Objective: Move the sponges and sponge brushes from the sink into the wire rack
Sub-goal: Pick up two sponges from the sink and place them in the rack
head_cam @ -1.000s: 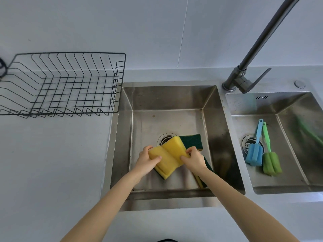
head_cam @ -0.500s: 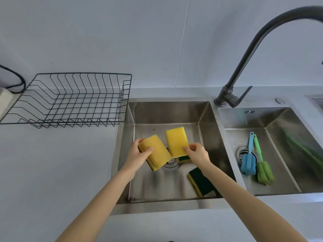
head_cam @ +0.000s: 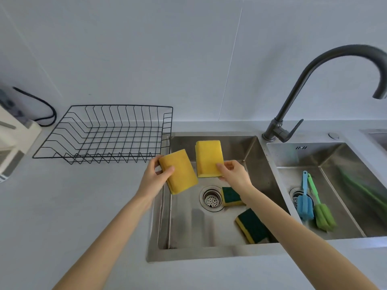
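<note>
Sponges point(head_cam: 180, 171) held over steel sink point(head_cam: 255, 151); grey counter point(head_cam: 73, 206).

Two yellow sponges point(head_cam: 181, 172) point(head_cam: 209, 158) are held above the sink point(head_cam: 211, 255); two green-topped sponges point(head_cam: 231, 196) point(head_cam: 252, 226) and two sponge brushes point(head_cam: 305, 203) point(head_cam: 323, 216) lie inside; the wire rack point(head_cam: 104, 135) is empty.

A dark faucet point(head_cam: 297, 95) rises from the counter point(head_cam: 62, 206) behind the divide between the two basins, its spout arching right. A round metal button point(head_cam: 333, 135) sits right of its base. At the counter's far left edge stands a white appliance point(head_cam: 12, 139), a black cord point(head_cam: 41, 107) looping behind it against the tiled wall point(head_cam: 167, 49).
</note>
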